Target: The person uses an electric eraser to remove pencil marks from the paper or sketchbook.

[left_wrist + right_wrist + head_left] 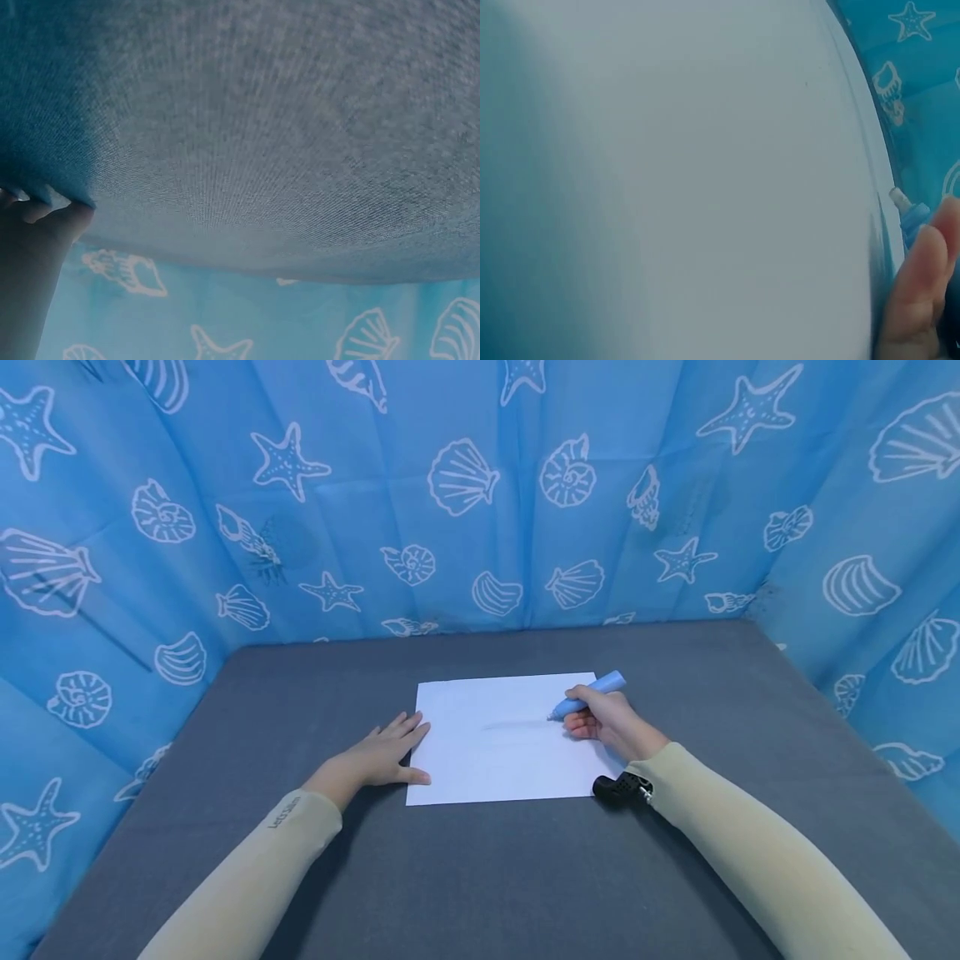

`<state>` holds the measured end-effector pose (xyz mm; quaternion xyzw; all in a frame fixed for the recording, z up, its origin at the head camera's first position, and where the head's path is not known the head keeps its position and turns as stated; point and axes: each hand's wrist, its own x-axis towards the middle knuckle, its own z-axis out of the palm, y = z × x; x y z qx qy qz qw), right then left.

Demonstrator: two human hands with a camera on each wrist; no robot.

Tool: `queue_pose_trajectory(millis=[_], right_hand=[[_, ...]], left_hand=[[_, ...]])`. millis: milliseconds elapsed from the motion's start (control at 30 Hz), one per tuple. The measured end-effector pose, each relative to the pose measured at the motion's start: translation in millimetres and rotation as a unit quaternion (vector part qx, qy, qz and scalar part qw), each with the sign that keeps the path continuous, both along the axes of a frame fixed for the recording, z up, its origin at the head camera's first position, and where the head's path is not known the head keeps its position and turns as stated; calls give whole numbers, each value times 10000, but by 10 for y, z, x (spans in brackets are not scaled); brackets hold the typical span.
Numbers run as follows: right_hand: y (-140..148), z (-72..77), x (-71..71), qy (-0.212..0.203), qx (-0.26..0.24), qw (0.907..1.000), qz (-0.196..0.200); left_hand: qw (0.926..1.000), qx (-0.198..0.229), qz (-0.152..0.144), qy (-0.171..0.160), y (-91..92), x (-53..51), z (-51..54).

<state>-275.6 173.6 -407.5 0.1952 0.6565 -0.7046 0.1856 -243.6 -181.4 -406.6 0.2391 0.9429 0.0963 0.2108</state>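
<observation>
Blue marker (pixel 567 707) slants over the right part of the white paper (pixel 495 756), pinched in the grip of the right hand (pixel 615 720). The left hand (pixel 382 753), its grip spread wide, rests at the paper's left edge on the grey desk (pixel 487 877).

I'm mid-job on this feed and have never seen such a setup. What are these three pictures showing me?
There is no robot here, just a person's two bare hands. The wide picture comes from a head-worn camera looking forward and down. The other two come from wrist cameras: the left shows mostly grey cloth, the right mostly paper.

A white sheet of paper lies on a table covered in grey cloth, with a blue shell-patterned curtain behind. The left hand rests at the sheet's left edge. The right hand holds a blue pen, tip towards the paper.
</observation>
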Motion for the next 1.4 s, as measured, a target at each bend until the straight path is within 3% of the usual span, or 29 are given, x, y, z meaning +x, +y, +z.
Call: queue_pose_trajectory(millis=[533, 933, 1400], right_hand=[[-30, -4, 15, 56, 172, 9997, 157], [-84, -11, 20, 68, 309, 9995, -74], [-80, -27, 64, 122, 358, 9993, -73]], left_hand=[[9999, -95, 68, 10, -3, -7, 3], [10000, -63, 44, 12, -4, -19, -16], [10000, -54, 30, 18, 14, -11, -21]])
